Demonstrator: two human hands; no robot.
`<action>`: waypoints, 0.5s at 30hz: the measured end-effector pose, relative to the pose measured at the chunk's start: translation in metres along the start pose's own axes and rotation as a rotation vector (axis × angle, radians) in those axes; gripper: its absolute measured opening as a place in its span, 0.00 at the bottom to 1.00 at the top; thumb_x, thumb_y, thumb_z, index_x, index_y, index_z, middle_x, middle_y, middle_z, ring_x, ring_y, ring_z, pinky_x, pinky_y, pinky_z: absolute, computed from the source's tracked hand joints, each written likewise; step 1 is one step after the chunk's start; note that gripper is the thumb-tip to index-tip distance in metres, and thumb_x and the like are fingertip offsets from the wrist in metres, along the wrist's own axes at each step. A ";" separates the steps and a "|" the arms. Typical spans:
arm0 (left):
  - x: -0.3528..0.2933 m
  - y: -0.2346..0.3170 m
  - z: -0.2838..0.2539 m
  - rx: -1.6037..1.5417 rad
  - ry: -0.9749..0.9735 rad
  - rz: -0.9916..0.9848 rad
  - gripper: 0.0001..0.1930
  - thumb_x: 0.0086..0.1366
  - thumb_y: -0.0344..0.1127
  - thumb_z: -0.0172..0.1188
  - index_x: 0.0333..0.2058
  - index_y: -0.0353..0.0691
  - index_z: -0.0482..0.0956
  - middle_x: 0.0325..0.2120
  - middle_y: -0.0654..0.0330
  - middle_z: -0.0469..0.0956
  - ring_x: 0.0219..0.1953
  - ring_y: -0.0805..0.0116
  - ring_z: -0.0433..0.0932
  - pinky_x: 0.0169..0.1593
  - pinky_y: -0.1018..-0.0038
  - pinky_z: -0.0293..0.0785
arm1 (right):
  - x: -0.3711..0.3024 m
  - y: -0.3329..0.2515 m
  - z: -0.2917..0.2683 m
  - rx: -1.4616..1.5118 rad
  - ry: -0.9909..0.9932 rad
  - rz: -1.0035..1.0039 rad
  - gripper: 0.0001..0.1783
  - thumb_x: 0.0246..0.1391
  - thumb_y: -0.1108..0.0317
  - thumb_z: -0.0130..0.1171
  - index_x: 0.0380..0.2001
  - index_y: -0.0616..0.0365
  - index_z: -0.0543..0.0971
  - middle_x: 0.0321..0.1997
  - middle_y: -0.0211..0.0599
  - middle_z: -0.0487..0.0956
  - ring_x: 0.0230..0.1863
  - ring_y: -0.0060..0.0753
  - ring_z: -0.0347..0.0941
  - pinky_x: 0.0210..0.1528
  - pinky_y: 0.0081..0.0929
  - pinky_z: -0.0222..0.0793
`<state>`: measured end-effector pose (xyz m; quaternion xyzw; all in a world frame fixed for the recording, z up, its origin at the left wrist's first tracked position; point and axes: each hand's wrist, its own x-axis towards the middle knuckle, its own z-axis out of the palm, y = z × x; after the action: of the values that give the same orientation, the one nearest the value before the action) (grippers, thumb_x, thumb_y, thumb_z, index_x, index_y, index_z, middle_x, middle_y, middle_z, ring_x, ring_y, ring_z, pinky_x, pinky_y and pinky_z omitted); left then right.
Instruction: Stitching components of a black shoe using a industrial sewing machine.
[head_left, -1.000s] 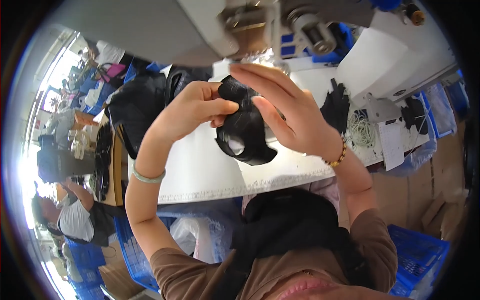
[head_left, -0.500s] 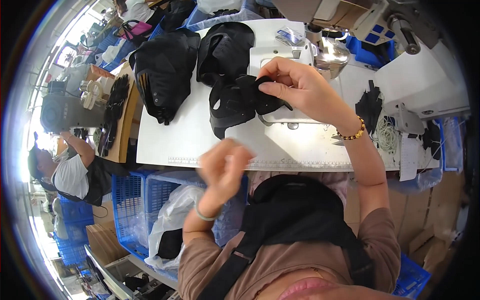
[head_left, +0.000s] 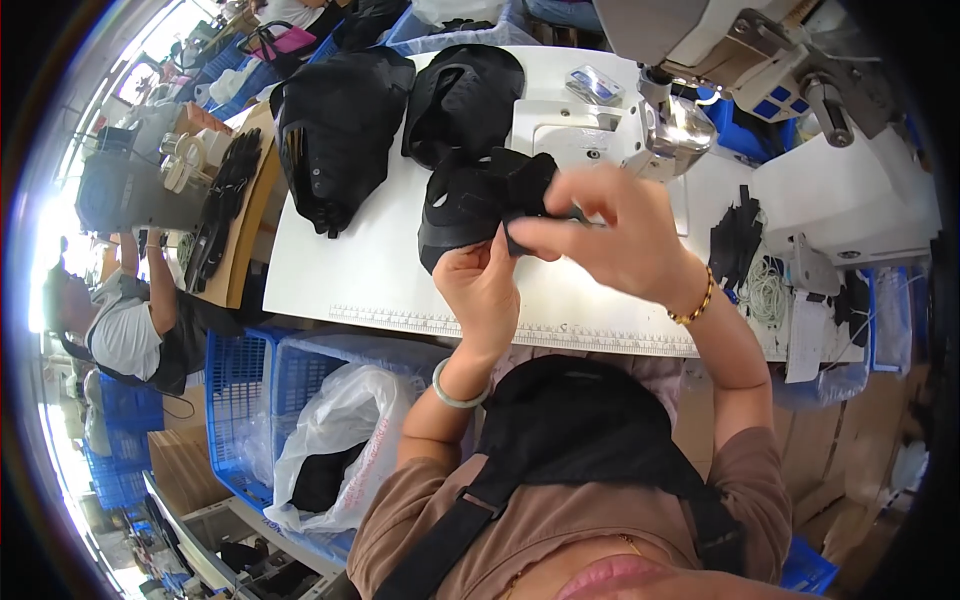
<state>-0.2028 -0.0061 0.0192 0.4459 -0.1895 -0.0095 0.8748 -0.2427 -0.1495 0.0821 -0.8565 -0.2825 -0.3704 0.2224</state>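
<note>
One black fabric piece [head_left: 474,203], left hand [head_left: 480,292] back and pinching its edge, right hand [head_left: 628,232] blurred, grip unclear

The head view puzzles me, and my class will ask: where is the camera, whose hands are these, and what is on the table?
There is no robot here, just a person working with bare hands. The camera sits on the person's head and looks down, so picture left is their left; its wide lens bends straight edges.

The left hand pinches the lower edge of a black cloth piece. The right hand is blurred at that piece's right side, so its grip is unclear.

On the white table lie two larger black fabric items, a bundle of black strips and a coil of pale cord. What looks like a sewing machine stands at upper right.
</note>
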 end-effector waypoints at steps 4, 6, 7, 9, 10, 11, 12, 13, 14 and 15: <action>-0.003 -0.008 -0.010 -0.006 -0.022 0.093 0.06 0.64 0.22 0.50 0.36 0.25 0.74 0.31 0.56 0.77 0.31 0.75 0.77 0.36 0.83 0.74 | -0.009 0.004 0.004 -0.305 0.152 -0.326 0.20 0.32 0.72 0.67 0.35 0.43 0.81 0.33 0.20 0.65 0.22 0.17 0.63 0.21 0.13 0.62; -0.002 -0.007 -0.004 -0.016 -0.024 0.082 0.06 0.64 0.22 0.50 0.36 0.25 0.74 0.31 0.56 0.78 0.31 0.75 0.77 0.36 0.83 0.74 | -0.011 0.006 0.001 -0.347 0.099 -0.352 0.16 0.38 0.71 0.59 0.36 0.49 0.78 0.36 0.19 0.68 0.28 0.18 0.65 0.26 0.14 0.64; -0.002 -0.005 0.003 -0.020 0.025 0.058 0.05 0.63 0.22 0.52 0.35 0.25 0.76 0.30 0.60 0.78 0.30 0.79 0.74 0.34 0.85 0.70 | -0.012 0.007 0.001 -0.348 0.099 -0.353 0.16 0.38 0.71 0.59 0.36 0.49 0.78 0.36 0.19 0.68 0.28 0.18 0.65 0.26 0.14 0.64; -0.004 -0.005 0.004 -0.021 0.071 0.036 0.05 0.61 0.22 0.55 0.33 0.26 0.78 0.29 0.63 0.78 0.29 0.83 0.72 0.32 0.87 0.67 | -0.015 0.007 0.003 -0.320 0.127 -0.343 0.17 0.33 0.71 0.68 0.33 0.47 0.81 0.36 0.21 0.67 0.22 0.19 0.64 0.21 0.15 0.63; -0.006 -0.007 -0.001 0.002 0.043 0.027 0.05 0.61 0.23 0.56 0.33 0.26 0.78 0.27 0.64 0.77 0.28 0.83 0.71 0.31 0.87 0.66 | -0.017 0.007 0.003 -0.321 0.129 -0.345 0.17 0.33 0.71 0.68 0.33 0.47 0.81 0.36 0.21 0.67 0.22 0.19 0.64 0.21 0.15 0.63; -0.007 -0.008 -0.005 0.028 0.020 0.019 0.05 0.61 0.23 0.56 0.33 0.27 0.78 0.26 0.65 0.77 0.27 0.84 0.70 0.29 0.87 0.65 | -0.019 0.007 0.005 -0.219 0.120 -0.255 0.16 0.34 0.71 0.68 0.32 0.49 0.80 0.38 0.23 0.69 0.21 0.20 0.64 0.21 0.16 0.64; -0.009 -0.007 -0.005 0.051 0.020 0.009 0.04 0.61 0.23 0.56 0.33 0.27 0.78 0.25 0.67 0.76 0.26 0.84 0.70 0.28 0.87 0.65 | -0.019 0.006 0.007 -0.116 0.110 -0.167 0.14 0.36 0.70 0.68 0.32 0.50 0.79 0.41 0.26 0.72 0.21 0.22 0.64 0.21 0.18 0.65; -0.010 -0.008 -0.003 0.075 0.022 0.001 0.04 0.61 0.23 0.56 0.32 0.28 0.78 0.24 0.68 0.76 0.25 0.84 0.69 0.27 0.87 0.64 | -0.017 -0.001 0.007 -0.109 0.113 -0.170 0.14 0.36 0.70 0.68 0.32 0.50 0.79 0.41 0.26 0.72 0.21 0.22 0.64 0.21 0.18 0.65; -0.011 -0.009 -0.008 0.124 -0.011 -0.082 0.03 0.60 0.23 0.57 0.31 0.28 0.78 0.23 0.69 0.75 0.25 0.84 0.69 0.27 0.87 0.64 | -0.009 -0.015 0.005 0.042 0.140 0.153 0.15 0.38 0.70 0.68 0.33 0.52 0.78 0.41 0.29 0.74 0.20 0.24 0.65 0.21 0.19 0.65; -0.016 -0.006 -0.024 0.210 -0.148 -0.129 0.05 0.58 0.23 0.59 0.34 0.28 0.78 0.26 0.68 0.76 0.28 0.83 0.70 0.31 0.86 0.65 | -0.004 -0.024 0.007 0.197 0.158 0.479 0.15 0.40 0.69 0.68 0.34 0.54 0.77 0.41 0.32 0.76 0.19 0.25 0.65 0.21 0.20 0.65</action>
<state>-0.2090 0.0122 -0.0033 0.5443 -0.2243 -0.0784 0.8045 -0.2565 -0.1289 0.0792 -0.8414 -0.0882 -0.3437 0.4076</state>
